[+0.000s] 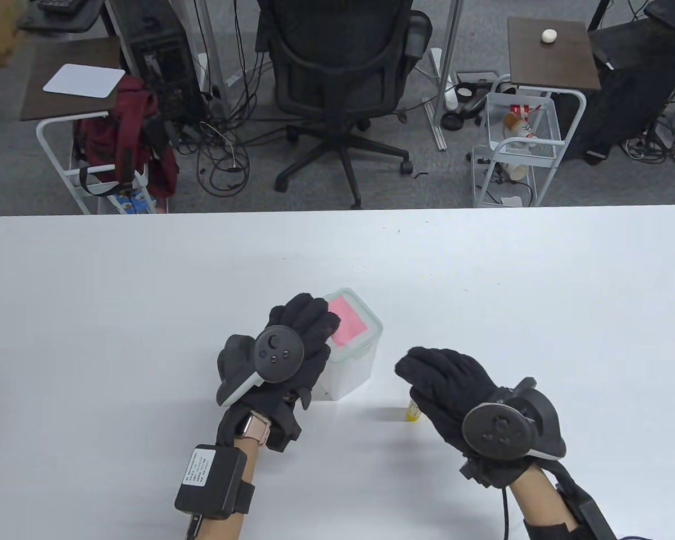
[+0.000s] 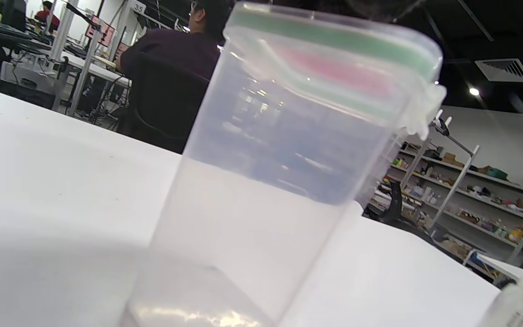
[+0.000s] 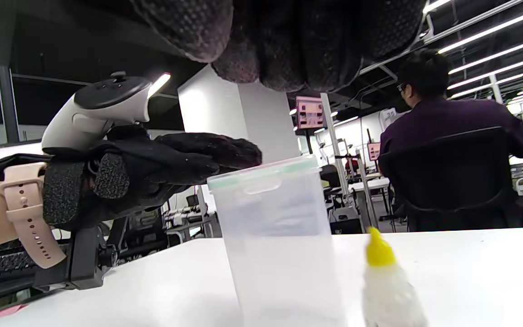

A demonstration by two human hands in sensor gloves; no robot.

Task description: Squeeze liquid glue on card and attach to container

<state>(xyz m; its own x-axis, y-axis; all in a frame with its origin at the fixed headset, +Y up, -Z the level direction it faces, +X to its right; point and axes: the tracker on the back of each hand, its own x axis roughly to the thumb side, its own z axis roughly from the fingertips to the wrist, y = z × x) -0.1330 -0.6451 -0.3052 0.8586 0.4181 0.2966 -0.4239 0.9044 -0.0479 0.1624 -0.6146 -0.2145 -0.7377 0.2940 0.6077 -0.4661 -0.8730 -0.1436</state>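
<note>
- The left hand (image 1: 292,343) lies flat, fingers pressing the pink card (image 1: 347,327) on the container (image 1: 353,360) lid.
- The right hand (image 1: 455,394) hovers released over the glue bottle (image 3: 386,281) (standing upright, near the worktop's (image 1: 146,315) front edge).

The container (image 1: 353,360), centre of the table view, is translucent, smooth, glossy plastic with a pale green seal under its lid. The card (image 1: 347,322) on it looks like matt pink paper. The bench (image 1: 146,292) is smooth, matt white. Both gloves are rough black knit cloth. The glue bottle (image 3: 386,286) is cloudy plastic with a glossy yellow cap.
</note>
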